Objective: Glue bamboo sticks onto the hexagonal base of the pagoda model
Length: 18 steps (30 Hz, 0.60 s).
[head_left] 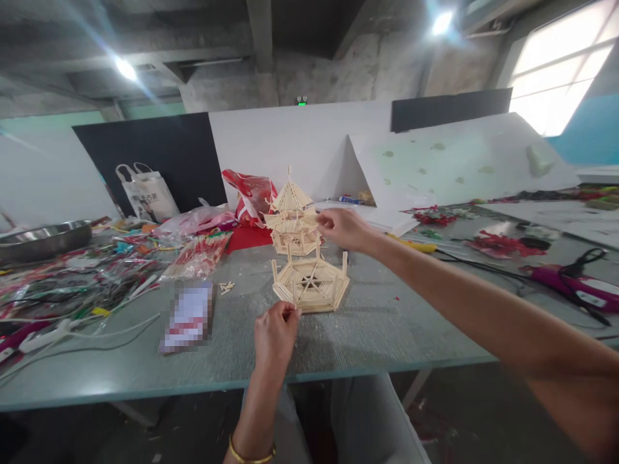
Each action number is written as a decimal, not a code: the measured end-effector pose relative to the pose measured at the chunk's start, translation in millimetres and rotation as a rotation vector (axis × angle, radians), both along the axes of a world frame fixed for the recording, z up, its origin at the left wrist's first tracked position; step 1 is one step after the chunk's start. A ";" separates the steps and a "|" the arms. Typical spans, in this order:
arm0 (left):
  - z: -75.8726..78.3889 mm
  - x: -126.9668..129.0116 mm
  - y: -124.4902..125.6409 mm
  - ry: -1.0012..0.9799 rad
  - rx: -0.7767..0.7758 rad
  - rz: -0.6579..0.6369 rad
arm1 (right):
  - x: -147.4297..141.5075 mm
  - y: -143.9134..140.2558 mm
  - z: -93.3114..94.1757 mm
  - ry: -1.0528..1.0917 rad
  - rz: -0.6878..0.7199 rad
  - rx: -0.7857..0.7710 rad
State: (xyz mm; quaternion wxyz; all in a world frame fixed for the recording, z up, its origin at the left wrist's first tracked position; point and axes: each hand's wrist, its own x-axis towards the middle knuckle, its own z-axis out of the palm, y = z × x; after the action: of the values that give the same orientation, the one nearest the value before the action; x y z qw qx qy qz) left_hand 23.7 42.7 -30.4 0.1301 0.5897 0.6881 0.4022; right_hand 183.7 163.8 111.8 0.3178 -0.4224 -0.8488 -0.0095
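A hexagonal frame of thin wooden sticks point(333, 298), with short upright posts at its corners, lies flat on the table. My left hand point(275, 332) is closed in a pinch at the frame's near left corner. Behind the frame stands a small pagoda model point(290, 225) of the same pale sticks, with tiered roofs and a pointed top. Beside its right side, my right hand point(344, 229) has thumb and fingers pressed together; whatever they hold is too small to make out.
Short stick pieces point(226, 287) and a blurred packet point(187, 317) lie left of the frame. Plastic bags and wires crowd the table's left side, near a metal basin point(46, 240). On the right are a yellow-handled tool point(413, 244), a purple glue gun point(570, 283) and cables.
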 end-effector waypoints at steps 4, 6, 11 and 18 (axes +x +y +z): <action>-2.1 -0.9 1.6 0.004 0.014 -0.002 | -1.2 51.8 -1.1 0.104 -0.082 -0.519; -2.2 -0.9 2.0 -0.007 0.024 -0.008 | -2.7 68.4 -12.9 0.112 -0.053 -0.664; -2.6 -1.4 2.2 -0.014 0.020 -0.010 | -6.3 95.2 -32.2 0.161 0.058 -0.857; -1.3 -1.8 3.6 -0.040 -0.008 -0.023 | -13.1 126.3 -37.1 0.173 0.194 -1.024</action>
State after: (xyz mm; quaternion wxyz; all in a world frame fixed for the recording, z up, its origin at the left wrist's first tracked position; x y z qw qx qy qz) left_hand 22.0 46.3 -31.7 0.1508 0.5891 0.6801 0.4095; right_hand 170.7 290.1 74.7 0.1389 -0.4423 -0.7506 0.4709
